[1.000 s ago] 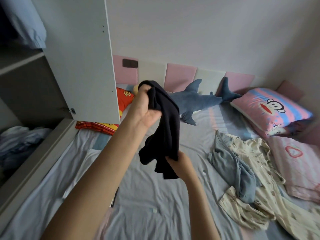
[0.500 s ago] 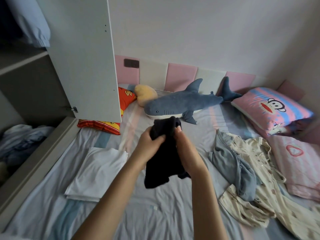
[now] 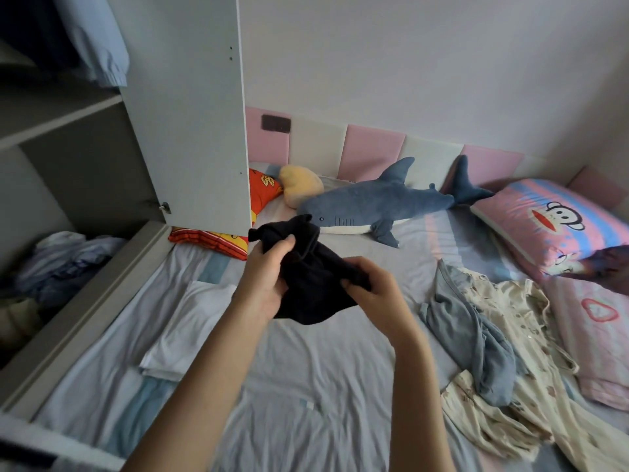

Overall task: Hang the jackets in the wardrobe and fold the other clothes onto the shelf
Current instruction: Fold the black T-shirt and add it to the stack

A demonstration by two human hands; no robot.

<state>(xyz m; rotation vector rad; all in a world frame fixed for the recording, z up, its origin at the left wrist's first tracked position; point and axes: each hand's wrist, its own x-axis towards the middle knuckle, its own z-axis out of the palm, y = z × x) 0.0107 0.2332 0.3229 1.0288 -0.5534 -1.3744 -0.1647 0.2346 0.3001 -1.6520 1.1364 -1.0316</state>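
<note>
**Both hands bunch the dark garment above the bed**

The left hand (image 3: 269, 279) comes in from 7 o'clock, forearm stretched forward, fingers curled over the upper left part of the dark garment (image 3: 308, 287) with the thumb pressed into the cloth. The right hand (image 3: 379, 296) reaches in from 5 o'clock and pinches the garment's right edge, its knuckles turned up. The garment is held in the air between them, crumpled, with a loose fold standing up at its 12 o'clock, over the striped bed sheet (image 3: 306, 396).

At 9 o'clock of the garment a folded white piece (image 3: 185, 330) lies on the sheet. At 3 to 4 o'clock a grey-blue garment (image 3: 476, 338) lies loose on cream patterned pyjamas (image 3: 510, 311). A plush shark (image 3: 374, 202) lies at 1 o'clock, and the open wardrobe door (image 3: 190, 114) stands at 11 o'clock.

A second ago the left hand was raised high with the garment hanging long and the right hand at its lower hem. Half a second ago the two hands met at its top. Now they sit a little apart, and the cloth is gathered between them rather than hanging below.
</note>
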